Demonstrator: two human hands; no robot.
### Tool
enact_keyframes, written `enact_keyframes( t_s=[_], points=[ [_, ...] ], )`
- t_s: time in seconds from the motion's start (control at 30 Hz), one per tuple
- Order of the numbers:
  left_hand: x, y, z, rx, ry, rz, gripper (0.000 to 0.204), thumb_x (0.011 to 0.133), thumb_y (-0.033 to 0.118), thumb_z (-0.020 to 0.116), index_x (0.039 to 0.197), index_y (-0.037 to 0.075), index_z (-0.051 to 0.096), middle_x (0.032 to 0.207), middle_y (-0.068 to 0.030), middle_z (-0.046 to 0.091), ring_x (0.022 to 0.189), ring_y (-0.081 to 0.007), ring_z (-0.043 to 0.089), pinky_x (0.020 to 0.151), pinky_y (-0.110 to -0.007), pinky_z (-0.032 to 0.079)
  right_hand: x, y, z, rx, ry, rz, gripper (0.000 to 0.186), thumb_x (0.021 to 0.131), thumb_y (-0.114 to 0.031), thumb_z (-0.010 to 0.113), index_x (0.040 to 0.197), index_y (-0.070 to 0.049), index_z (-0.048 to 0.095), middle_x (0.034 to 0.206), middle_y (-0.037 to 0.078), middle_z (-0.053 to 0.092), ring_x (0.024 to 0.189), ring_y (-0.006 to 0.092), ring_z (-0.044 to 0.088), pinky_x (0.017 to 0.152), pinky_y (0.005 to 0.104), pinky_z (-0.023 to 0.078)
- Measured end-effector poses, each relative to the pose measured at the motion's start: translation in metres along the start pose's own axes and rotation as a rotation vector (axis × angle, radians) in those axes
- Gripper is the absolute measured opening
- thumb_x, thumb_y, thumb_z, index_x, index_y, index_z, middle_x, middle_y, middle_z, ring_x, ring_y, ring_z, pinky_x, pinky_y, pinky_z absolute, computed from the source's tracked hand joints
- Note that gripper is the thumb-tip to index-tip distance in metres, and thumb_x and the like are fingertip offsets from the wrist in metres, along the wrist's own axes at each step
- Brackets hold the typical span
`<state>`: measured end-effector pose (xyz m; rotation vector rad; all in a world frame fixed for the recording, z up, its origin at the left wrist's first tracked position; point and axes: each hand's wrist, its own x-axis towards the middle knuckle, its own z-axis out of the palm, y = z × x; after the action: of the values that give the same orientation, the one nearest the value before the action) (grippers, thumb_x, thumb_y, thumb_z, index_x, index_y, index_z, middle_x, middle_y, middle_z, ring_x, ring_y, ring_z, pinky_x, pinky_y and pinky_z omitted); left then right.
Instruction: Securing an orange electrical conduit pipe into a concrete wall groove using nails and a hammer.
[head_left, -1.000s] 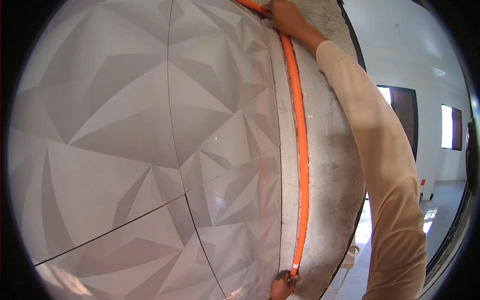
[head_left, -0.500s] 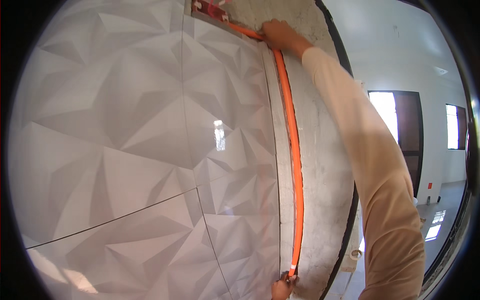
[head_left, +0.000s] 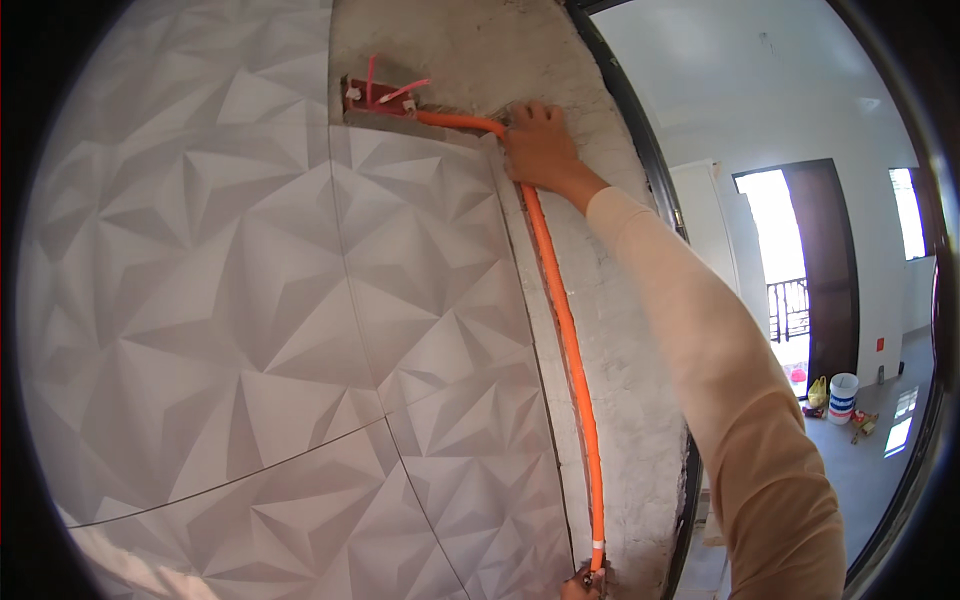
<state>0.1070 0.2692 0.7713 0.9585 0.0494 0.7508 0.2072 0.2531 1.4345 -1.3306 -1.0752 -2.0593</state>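
Note:
A long orange conduit (head_left: 566,330) runs along a chased groove in the bare cement strip beside the tiles. Near its top it bends left toward a reddish electrical box (head_left: 380,100) set in the wall, from which pink wires stick out. My right hand (head_left: 540,150) is over that bend, fingers bent round and against the conduit; its thumb is hidden. At the bottom edge, my left hand (head_left: 580,585) is closed around the lower end of the conduit, just below a white band (head_left: 598,546). Most of that hand is cut off by the frame.
Large grey-white faceted tiles (head_left: 230,290) cover the wall on the left. A dark frame edge (head_left: 640,110) borders the cement (head_left: 630,400) on the right. Beyond it lies a room with a brown door (head_left: 822,270), a white bucket (head_left: 843,398) and a yellow bag (head_left: 817,391).
The view has tilted upward, bringing the whole electrical box and the bucket into sight. My right hand stays at the conduit's upper bend, its fingers now pointing more upward. My left hand remains low.

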Motion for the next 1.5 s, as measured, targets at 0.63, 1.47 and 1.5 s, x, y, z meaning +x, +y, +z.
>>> enact_keyframes(
  t_s=[0.63, 1.47, 1.5],
  points=[
    [-0.094, 0.044, -0.021, 1.068, 0.233, 0.313, 0.025, 0.086, 0.025, 0.062, 0.093, 0.001, 0.064, 0.057, 0.002, 0.049, 0.052, -0.0036, 0.042, 0.046, -0.023, 0.036, -0.268, -0.09, -0.163, 0.559, -0.784, 0.453, 0.038, 0.085, -0.032, 0.054, 0.083, 0.006, 0.06, 0.064, 0.017, 0.06, 0.061, 0.0314, 0.061, 0.059, 0.0405, 0.048],
    [-0.108, 0.086, 0.012, 1.158, -0.088, 0.073, 0.027, 0.085, 0.023, 0.063, 0.103, 0.003, 0.061, 0.062, -0.003, 0.055, 0.056, -0.0068, 0.046, 0.053, -0.026, 0.041, -0.152, -0.112, -0.036, 0.817, -0.094, 0.607, 0.039, 0.085, -0.01, 0.046, 0.122, 0.002, 0.047, 0.089, 0.024, 0.059, 0.072, 0.0356, 0.061, 0.065, 0.0408, 0.049],
    [-0.107, 0.097, 0.015, 1.158, -0.078, 0.078, 0.027, 0.085, 0.023, 0.063, 0.103, 0.003, 0.061, 0.062, -0.003, 0.055, 0.056, -0.0068, 0.046, 0.053, -0.026, 0.041, -0.149, -0.114, -0.038, 0.826, -0.091, 0.601, 0.039, 0.085, -0.01, 0.046, 0.122, 0.002, 0.047, 0.089, 0.024, 0.059, 0.072, 0.0356, 0.061, 0.065, 0.0408, 0.049]
  ],
)
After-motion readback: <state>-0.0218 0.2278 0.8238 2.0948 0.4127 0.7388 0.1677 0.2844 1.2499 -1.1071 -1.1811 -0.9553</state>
